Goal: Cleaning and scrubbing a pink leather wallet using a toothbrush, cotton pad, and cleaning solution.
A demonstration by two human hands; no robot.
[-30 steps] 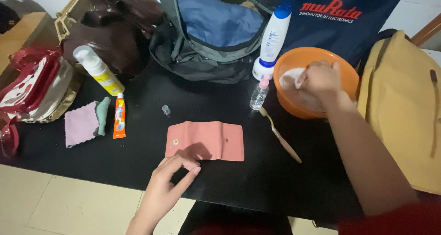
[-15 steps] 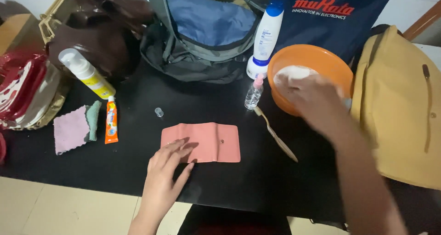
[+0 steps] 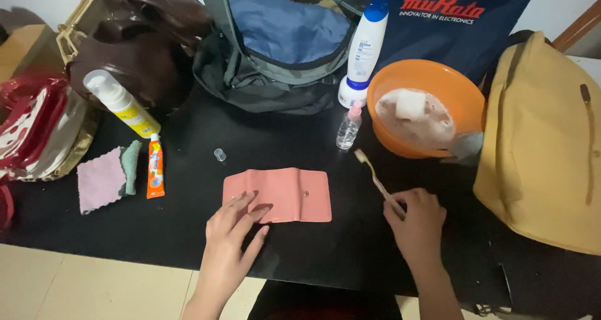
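Left hand (image 3: 230,232) lay flat, fingers spread, tips pressing the near-left corner of the pink wallet (image 3: 278,195), pinning it to the black table (image 3: 188,232). Wallet sat closed, snap showing, directly ahead of the left hand and just left of the right hand.

Right hand (image 3: 416,223) was curled round the handle end of a toothbrush (image 3: 374,176); brush head pointed away from the hand, twd the orange basin (image 3: 388,107). Bristles were clear of the wallet, not touching it.

Basin stood beyond the right hand, holding cloudy, foamy water w/ a white sponge (image 3: 410,103) afloat. Small clear bottle (image 3: 348,127) w/ pink cap and a tall white bottle (image 3: 363,48) stood just left of the basin.

Progress, as judged: cleaning prep looked done (water mixed, brush picked up, wallet held steady). Wallet surface showed no foam or wet patch that I could make out, so scrubbing appeared not yet begun. Wiping also outstanding: pink cloth (image 3: 100,180) lay folded, well left of the left hand, beside an orange tube (image 3: 155,167) and a yellow pump bottle (image 3: 122,104).
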